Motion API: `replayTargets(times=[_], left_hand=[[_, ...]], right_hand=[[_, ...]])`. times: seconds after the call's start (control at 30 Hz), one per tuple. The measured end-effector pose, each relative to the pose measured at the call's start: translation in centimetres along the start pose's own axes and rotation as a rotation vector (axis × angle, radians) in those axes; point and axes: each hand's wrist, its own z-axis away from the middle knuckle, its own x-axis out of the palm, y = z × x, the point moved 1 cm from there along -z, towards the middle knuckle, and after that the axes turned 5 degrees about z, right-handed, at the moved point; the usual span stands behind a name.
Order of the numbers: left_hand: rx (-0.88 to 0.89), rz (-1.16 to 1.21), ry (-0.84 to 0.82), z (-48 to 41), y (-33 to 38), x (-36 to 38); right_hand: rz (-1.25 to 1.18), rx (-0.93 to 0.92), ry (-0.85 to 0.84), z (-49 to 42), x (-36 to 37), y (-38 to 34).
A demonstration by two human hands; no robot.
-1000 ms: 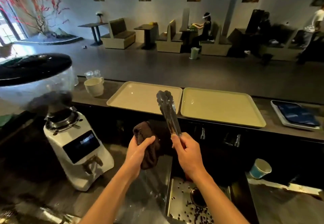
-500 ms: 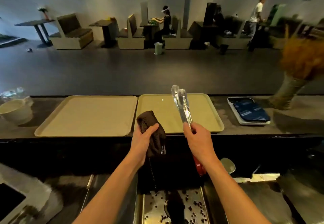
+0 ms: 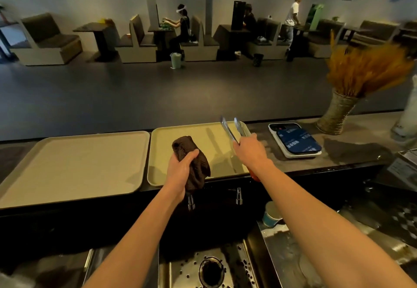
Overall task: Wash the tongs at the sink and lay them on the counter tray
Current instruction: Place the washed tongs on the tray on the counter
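My right hand (image 3: 249, 151) grips the metal tongs (image 3: 232, 129) by their red-tipped handle, holding them over the right part of the right beige tray (image 3: 212, 139) on the raised counter. The two arms of the tongs are spread apart and point away from me. My left hand (image 3: 180, 170) grips a dark brown cloth (image 3: 191, 159) above the near edge of the same tray. The steel sink (image 3: 187, 269) with its round drain lies directly below, between my forearms.
A second beige tray (image 3: 67, 166) lies to the left. A white scale with a blue card (image 3: 295, 141) sits right of the trays, then a woven vase of orange dried grass (image 3: 338, 114). A blue-and-white cup (image 3: 270, 215) stands below the counter. Two taps (image 3: 238, 196) hang over the sink.
Both hands rose from over the sink to the right tray. The tongs moved right and forward and their arms spread apart. The view swung right, dropping the grinder out of sight.
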Motion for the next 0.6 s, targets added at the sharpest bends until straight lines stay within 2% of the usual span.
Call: replayTargets(times=[0.43,0.6], left_hand=[[-0.011,0.022,-0.006,0.1,-0.3,-0.4],[-0.006,0.023,0.001,0.3,-0.4,-1.0]], right_hand=[[0.207,0.069,0.070,-2.7,2.1,-0.9],[0.167,0.077,0.158,-2.6,2.3,-0.3]])
